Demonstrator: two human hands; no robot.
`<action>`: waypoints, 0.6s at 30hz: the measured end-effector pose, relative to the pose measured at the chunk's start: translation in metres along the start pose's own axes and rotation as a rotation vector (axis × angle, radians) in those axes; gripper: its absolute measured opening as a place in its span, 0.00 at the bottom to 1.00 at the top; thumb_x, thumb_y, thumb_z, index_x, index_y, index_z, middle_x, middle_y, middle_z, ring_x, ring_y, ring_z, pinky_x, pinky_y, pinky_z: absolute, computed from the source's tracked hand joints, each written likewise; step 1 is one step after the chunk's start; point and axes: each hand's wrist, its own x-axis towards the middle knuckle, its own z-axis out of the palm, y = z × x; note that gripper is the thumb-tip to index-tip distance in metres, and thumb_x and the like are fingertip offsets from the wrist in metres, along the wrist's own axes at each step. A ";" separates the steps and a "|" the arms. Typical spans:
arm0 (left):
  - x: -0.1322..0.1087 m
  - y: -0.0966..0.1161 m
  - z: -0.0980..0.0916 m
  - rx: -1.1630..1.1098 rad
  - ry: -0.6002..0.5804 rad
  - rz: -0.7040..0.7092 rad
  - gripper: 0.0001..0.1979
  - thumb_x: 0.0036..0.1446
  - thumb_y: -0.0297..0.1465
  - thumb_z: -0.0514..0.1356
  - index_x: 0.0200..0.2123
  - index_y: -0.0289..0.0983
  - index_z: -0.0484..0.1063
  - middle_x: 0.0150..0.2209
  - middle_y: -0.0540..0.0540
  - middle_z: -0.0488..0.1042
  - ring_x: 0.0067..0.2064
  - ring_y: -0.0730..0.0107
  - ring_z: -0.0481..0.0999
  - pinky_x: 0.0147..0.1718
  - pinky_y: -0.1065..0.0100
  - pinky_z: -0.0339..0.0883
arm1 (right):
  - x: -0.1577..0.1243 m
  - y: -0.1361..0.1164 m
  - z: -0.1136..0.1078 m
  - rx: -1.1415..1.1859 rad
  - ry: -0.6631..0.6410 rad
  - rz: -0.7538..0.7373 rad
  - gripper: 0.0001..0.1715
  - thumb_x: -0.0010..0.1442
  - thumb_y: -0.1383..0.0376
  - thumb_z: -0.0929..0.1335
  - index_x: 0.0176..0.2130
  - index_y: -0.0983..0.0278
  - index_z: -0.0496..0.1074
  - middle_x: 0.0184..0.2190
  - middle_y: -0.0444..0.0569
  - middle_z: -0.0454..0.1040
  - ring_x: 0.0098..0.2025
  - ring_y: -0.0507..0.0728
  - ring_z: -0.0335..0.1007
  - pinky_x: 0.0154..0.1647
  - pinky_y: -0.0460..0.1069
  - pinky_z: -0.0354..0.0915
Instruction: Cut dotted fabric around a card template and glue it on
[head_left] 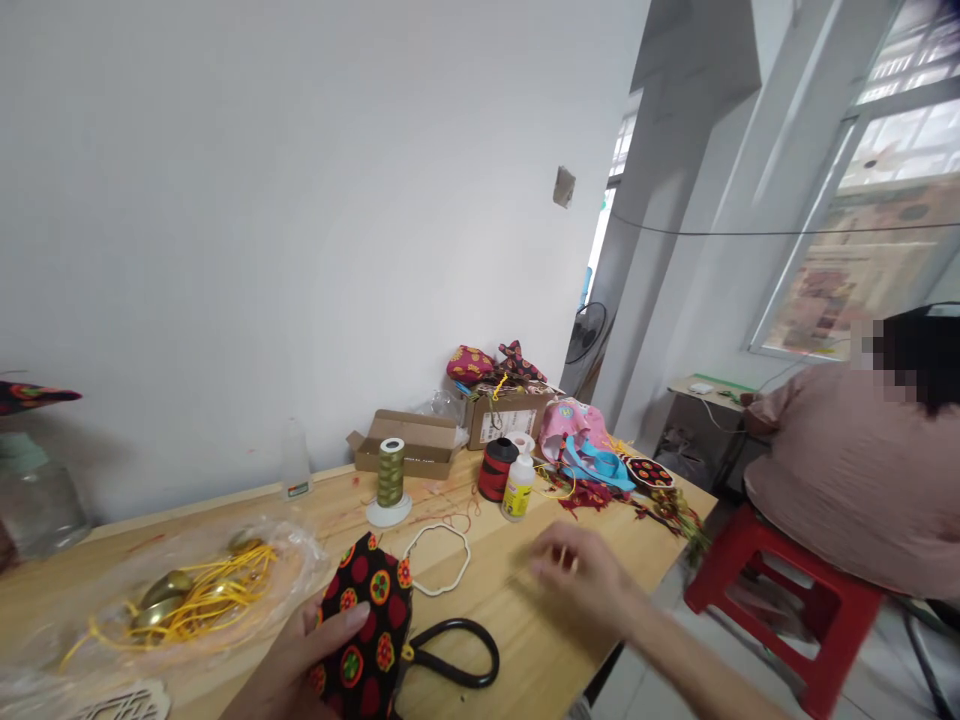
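Note:
My left hand (300, 650) grips a piece of black patterned fabric (365, 625) with red, orange and green flower shapes, thumb on its face. Right beside the fabric lies a black loop-shaped handle (489, 655); what it belongs to is hidden. My right hand (585, 575) is above the table to the right, slightly blurred, with its fingers curled in. Anything between those fingers is too small to make out. A cream scalloped ring frame (466, 560) lies behind the fabric, close to its upper edge.
A green thread spool (391, 475), red thread spool (495, 470) and white glue bottle (518, 487) stand at the back, near cardboard boxes (405, 445). Left lies a plastic bag (300, 545) with yellow cords and brass-coloured pieces. A person (855, 470) sits on a red stool (780, 600) at right.

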 end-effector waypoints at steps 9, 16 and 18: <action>0.004 0.000 -0.008 0.023 -0.124 0.095 0.13 0.38 0.27 0.69 0.30 0.32 0.73 0.27 0.44 0.78 0.30 0.60 0.78 0.30 0.66 0.71 | -0.045 -0.051 0.061 -0.026 -0.369 -0.165 0.28 0.40 0.58 0.73 0.43 0.60 0.70 0.41 0.51 0.72 0.42 0.60 0.67 0.42 0.50 0.62; 0.007 0.000 -0.011 -0.030 -0.107 0.144 0.12 0.41 0.24 0.67 0.33 0.32 0.73 0.28 0.43 0.79 0.31 0.62 0.78 0.31 0.68 0.70 | -0.028 -0.039 0.011 -0.195 -0.350 -0.120 0.21 0.34 0.68 0.68 0.35 0.63 0.69 0.34 0.51 0.73 0.35 0.60 0.68 0.36 0.51 0.63; 0.009 -0.001 -0.013 -0.023 -0.147 0.147 0.12 0.41 0.26 0.67 0.33 0.31 0.73 0.30 0.42 0.79 0.33 0.60 0.78 0.33 0.67 0.70 | -0.020 -0.019 -0.004 -0.186 -0.317 -0.132 0.21 0.35 0.70 0.67 0.34 0.63 0.69 0.32 0.50 0.73 0.33 0.59 0.68 0.34 0.51 0.63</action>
